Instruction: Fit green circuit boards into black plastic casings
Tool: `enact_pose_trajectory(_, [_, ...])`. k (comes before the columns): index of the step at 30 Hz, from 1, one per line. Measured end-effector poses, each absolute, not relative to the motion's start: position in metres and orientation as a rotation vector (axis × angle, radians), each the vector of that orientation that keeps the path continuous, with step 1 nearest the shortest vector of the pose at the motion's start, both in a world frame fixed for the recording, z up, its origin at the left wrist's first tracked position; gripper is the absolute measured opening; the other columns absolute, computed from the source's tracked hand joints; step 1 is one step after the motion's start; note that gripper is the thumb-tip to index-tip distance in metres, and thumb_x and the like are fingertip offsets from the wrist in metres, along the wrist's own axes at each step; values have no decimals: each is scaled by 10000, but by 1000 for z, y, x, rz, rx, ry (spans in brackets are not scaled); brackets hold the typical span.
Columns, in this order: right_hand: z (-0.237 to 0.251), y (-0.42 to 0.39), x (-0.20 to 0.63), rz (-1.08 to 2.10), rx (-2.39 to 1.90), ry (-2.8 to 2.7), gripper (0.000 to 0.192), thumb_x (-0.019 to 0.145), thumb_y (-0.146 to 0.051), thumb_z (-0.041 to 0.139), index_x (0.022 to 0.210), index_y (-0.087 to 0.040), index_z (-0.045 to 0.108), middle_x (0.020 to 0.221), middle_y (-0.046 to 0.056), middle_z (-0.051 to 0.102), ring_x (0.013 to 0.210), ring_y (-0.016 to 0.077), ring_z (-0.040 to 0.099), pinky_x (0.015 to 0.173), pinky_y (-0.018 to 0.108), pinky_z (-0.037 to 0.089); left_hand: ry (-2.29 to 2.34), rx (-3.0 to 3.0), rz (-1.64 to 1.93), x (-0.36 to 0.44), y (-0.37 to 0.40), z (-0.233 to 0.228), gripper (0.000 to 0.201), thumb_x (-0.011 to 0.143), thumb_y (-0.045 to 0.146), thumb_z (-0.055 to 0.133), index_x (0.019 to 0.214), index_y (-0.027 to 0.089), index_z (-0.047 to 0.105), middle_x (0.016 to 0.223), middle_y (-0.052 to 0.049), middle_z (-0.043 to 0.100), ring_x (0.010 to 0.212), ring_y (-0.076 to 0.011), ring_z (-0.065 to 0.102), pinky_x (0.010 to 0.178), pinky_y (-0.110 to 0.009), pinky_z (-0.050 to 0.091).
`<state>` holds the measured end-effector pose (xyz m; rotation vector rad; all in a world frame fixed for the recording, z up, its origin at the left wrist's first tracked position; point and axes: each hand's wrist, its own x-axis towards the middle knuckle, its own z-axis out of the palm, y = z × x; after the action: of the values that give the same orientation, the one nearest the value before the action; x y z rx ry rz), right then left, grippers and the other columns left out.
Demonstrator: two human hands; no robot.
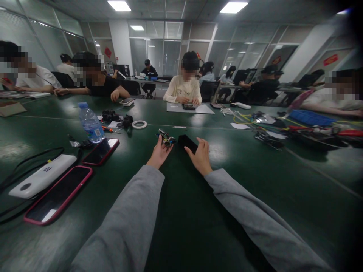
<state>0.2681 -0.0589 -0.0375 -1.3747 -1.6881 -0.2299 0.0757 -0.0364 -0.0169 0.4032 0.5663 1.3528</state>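
The left hand (159,153) pinches a small circuit board (166,138), best held steady by its edges, while the right hand (200,155) rests open on a black phone (187,142).

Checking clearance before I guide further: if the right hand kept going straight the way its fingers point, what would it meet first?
The right hand points up-left at the black slab its fingertips already touch. Beyond that, bare table; depth is unclear.
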Motion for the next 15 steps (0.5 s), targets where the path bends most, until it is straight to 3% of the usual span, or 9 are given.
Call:
enact_pose_trajectory(3, [-51, -48, 279, -126, -1461, -1715, 726, 814, -566, 581, 1292, -47, 410, 1199, 228, 478, 1136, 333, 455, 945, 503, 408, 541, 340, 1346, 72, -33, -20, 317, 886, 467, 516, 1015, 196, 619, 1000, -56, 675, 909, -137, 643, 837, -274, 530])
enact_pose_trajectory(6, [-57, -44, 287, 5, -1525, -1772, 589, 793, -477, 626, 1216, -94, 480, 1063, 178, 566, 994, 301, 536, 850, 449, 452, 540, 346, 1305, 70, -31, -21, 366, 876, 517, 500, 997, 191, 616, 989, -60, 667, 896, -141, 639, 798, -277, 535])
enact_pose_trajectory(12, [-52, -51, 344, 12, -1653, -1648, 628, 771, -358, 665, 1297, -126, 413, 980, 187, 587, 869, 279, 572, 740, 405, 428, 530, 262, 1268, 69, -30, -22, 464, 820, 593, 533, 945, 153, 612, 876, -71, 653, 774, -145, 626, 686, -271, 538])
enact_pose_trajectory(15, [-42, -68, 410, -21, -1720, -1574, 508, 749, -293, 686, 1196, -131, 506, 966, 213, 586, 831, 280, 575, 720, 430, 399, 504, 249, 1266, 68, -30, -23, 473, 812, 596, 542, 939, 146, 612, 867, -71, 649, 767, -144, 624, 688, -272, 539])
